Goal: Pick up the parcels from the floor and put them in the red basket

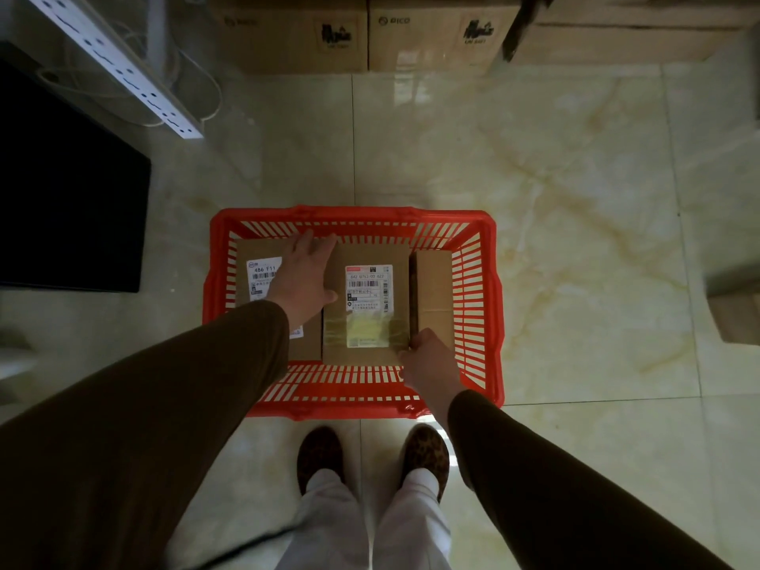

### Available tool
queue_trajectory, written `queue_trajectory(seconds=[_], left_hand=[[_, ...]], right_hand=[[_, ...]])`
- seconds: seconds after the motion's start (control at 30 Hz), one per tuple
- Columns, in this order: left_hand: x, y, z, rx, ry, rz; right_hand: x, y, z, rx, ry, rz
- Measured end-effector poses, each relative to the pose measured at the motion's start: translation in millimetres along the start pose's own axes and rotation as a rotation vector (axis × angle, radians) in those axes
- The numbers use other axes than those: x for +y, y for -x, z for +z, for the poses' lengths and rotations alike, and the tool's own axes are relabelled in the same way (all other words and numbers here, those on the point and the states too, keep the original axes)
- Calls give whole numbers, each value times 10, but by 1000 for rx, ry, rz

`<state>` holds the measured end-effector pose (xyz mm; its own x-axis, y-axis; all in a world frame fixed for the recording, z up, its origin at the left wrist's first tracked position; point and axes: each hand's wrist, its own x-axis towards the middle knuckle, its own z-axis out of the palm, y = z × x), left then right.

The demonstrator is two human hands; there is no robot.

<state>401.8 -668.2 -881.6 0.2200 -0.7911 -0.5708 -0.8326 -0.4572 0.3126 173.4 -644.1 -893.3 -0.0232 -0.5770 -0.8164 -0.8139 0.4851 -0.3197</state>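
The red basket (481, 306) stands on the tiled floor just in front of my feet. Three brown cardboard parcels lie inside it. A left parcel (255, 257) carries a white label, a middle parcel (366, 314) has a barcode label and tape, and a narrow right parcel (434, 285) stands on edge. My left hand (302, 277) rests flat, fingers spread, over the seam between the left and middle parcels. My right hand (427, 359) grips the near right corner of the middle parcel, beside the narrow one.
Large cardboard cartons (370, 35) line the far wall. A black panel (70, 199) and a white power strip (123, 67) with cables lie at the left. Another box (736, 314) sits at the right edge. My slippered feet (370, 458) stand close behind the basket.
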Motion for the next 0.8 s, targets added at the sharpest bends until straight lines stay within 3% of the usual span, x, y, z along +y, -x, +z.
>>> queue_trajectory(seconds=[0.6, 0.8], left_hand=[[22, 166, -58, -66, 4, 44], [429, 540, -292, -35, 123, 54]], right_hand=[[62, 56, 1, 13, 33, -70], [-34, 369, -537, 188, -81, -199]])
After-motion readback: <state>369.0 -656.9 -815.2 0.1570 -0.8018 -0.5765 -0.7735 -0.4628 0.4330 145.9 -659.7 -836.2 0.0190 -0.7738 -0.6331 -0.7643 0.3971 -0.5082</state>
